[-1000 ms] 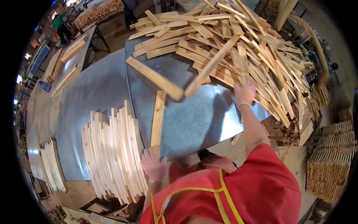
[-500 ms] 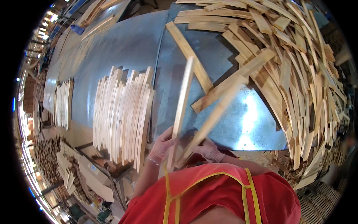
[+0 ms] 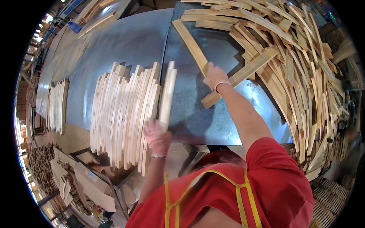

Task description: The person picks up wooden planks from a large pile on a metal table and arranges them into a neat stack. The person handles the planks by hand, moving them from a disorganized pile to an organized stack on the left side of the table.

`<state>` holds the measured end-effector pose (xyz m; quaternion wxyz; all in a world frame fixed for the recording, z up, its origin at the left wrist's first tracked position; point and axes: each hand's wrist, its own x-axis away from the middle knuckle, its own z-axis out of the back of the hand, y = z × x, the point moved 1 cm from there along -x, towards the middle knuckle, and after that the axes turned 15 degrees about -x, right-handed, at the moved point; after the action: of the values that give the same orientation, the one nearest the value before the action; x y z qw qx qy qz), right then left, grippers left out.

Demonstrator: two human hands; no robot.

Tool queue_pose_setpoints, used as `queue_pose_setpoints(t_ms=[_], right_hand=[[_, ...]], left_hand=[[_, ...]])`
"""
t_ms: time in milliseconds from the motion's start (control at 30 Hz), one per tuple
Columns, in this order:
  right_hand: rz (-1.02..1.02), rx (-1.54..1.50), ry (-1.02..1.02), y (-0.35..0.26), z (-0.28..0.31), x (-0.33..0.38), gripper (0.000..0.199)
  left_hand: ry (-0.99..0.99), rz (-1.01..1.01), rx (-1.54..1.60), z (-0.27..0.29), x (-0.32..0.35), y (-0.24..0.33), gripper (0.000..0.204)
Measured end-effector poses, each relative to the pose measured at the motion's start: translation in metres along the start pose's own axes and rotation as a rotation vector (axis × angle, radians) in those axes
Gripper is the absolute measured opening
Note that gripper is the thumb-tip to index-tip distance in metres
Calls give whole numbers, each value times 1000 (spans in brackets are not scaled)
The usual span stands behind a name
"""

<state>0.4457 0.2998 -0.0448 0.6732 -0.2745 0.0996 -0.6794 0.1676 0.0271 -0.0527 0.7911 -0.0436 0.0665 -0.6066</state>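
grey metal table [image 3: 125, 41], wooden slat pile [image 3: 304, 68], cluttered workshop floor [image 3: 49, 171]

Bright, sheen on metal, fisheye-bent edges

Left hand [image 3: 156, 136]: thin pale glove, snug, faint pink tint; cuff ends at wrist in narrow light band. Right hand [image 3: 215, 77]: same pale glove, white band at wrist. Forearms above both cuffs bare to elbow. Red short-sleeved shirt [image 3: 279, 182]; loose sleeve hem sits just above right elbow. Yellow straps [image 3: 240, 197] run over red cloth across chest and shoulders, meeting in seams.
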Motion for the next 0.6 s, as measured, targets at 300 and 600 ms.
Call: queue_pose_setpoints(t_ms=[300, 600], right_hand=[[-133, -772, -527, -70, -71, 244, 93], [338, -672, -740, -41, -1, 187, 54]], left_hand=[[-36, -102, 14, -1, -23, -46, 76], [-52, -245, -228, 3, -9, -34, 91]])
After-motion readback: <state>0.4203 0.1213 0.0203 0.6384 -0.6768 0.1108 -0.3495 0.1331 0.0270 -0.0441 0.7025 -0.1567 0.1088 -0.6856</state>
